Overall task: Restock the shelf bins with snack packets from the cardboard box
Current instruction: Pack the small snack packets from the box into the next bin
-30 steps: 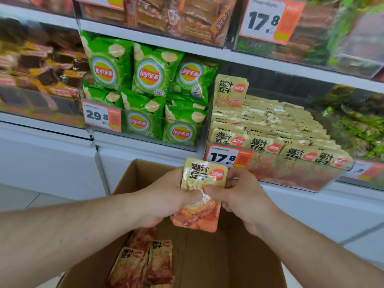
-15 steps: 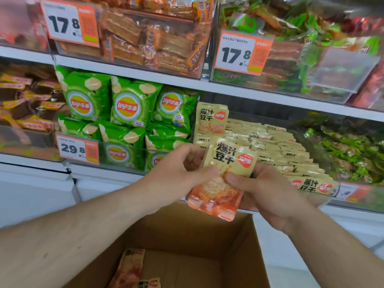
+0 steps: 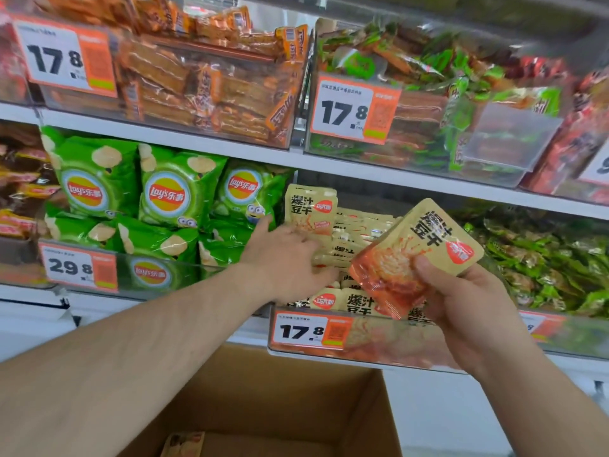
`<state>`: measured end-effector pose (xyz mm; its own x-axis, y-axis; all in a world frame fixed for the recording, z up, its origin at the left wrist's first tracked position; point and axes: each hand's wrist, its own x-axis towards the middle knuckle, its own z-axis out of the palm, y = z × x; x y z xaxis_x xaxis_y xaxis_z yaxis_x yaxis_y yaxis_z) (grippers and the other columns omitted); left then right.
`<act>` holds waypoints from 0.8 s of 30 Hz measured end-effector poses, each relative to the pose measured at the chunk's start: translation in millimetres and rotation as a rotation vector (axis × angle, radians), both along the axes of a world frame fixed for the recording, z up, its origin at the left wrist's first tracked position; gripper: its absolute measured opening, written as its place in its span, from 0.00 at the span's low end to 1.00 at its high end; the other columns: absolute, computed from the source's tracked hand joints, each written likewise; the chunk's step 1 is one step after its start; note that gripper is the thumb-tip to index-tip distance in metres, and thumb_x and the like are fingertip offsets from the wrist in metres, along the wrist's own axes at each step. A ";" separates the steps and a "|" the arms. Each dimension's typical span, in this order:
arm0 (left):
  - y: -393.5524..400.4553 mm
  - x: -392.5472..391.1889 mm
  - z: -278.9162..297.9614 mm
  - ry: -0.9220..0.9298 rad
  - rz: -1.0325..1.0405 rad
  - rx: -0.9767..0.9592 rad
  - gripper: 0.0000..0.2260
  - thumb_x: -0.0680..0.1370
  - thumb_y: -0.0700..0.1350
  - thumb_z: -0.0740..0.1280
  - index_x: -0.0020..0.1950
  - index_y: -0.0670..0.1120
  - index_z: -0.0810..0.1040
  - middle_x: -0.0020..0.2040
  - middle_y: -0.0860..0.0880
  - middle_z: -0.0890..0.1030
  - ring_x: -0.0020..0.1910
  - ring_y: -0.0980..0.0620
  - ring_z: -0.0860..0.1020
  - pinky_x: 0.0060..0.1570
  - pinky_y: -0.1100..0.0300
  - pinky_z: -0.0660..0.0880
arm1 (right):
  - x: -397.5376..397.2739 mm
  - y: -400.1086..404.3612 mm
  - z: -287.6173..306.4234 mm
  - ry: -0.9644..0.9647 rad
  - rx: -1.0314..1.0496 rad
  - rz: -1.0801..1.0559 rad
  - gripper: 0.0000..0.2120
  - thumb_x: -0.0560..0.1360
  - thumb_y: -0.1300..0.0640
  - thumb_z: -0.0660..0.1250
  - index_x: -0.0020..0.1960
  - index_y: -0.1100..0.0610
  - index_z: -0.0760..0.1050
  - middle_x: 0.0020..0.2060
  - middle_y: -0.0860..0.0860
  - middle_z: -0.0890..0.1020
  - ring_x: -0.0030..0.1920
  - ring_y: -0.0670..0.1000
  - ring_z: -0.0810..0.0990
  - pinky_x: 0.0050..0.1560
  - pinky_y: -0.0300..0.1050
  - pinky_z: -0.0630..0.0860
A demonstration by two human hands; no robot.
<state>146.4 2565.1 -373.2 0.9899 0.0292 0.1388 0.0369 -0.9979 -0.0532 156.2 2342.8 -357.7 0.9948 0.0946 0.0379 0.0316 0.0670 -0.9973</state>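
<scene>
Restocking w/ a tofu packet [image 3: 417,255] pinched in my right hand [image 3: 468,311] just above the bin [image 3: 362,352], left hand [image 3: 286,258] fingers relaxed on the stacked packets [image 3: 356,250]; next: probably slot it in, box [image 3: 276,400] below.

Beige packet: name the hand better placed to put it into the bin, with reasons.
Right. The right hand already grips the beige packet just in front of the matching bin. The left hand holds nothing and rests on the stacked packets inside.
</scene>
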 end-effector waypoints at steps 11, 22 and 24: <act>-0.3 -0.7 -27.5 -0.268 0.016 -0.106 0.38 0.69 0.68 0.42 0.62 0.52 0.80 0.57 0.55 0.81 0.61 0.52 0.72 0.60 0.51 0.67 | 25.3 15.3 32.4 -0.319 -0.237 0.021 0.06 0.74 0.64 0.71 0.41 0.56 0.79 0.26 0.42 0.80 0.24 0.38 0.73 0.30 0.34 0.72; -0.5 -1.5 -29.2 -0.328 0.006 -0.131 0.34 0.70 0.67 0.45 0.55 0.50 0.83 0.50 0.54 0.83 0.55 0.52 0.75 0.55 0.50 0.67 | 70.9 84.8 33.5 -0.505 -0.721 0.191 0.04 0.72 0.55 0.75 0.47 0.49 0.82 0.41 0.43 0.85 0.45 0.45 0.84 0.53 0.52 0.81; -0.4 -1.8 -29.2 -0.329 0.003 -0.128 0.34 0.70 0.67 0.45 0.55 0.50 0.83 0.50 0.54 0.83 0.55 0.52 0.75 0.55 0.50 0.67 | 74.2 88.8 30.0 -0.530 -0.752 0.198 0.05 0.72 0.54 0.75 0.48 0.48 0.82 0.42 0.42 0.85 0.46 0.43 0.83 0.54 0.51 0.80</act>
<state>144.6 2564.8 -402.5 0.8927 0.0698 0.4453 0.0340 -0.9956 0.0878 230.4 2431.6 -327.7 0.8288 0.4437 0.3409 0.5504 -0.5365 -0.6398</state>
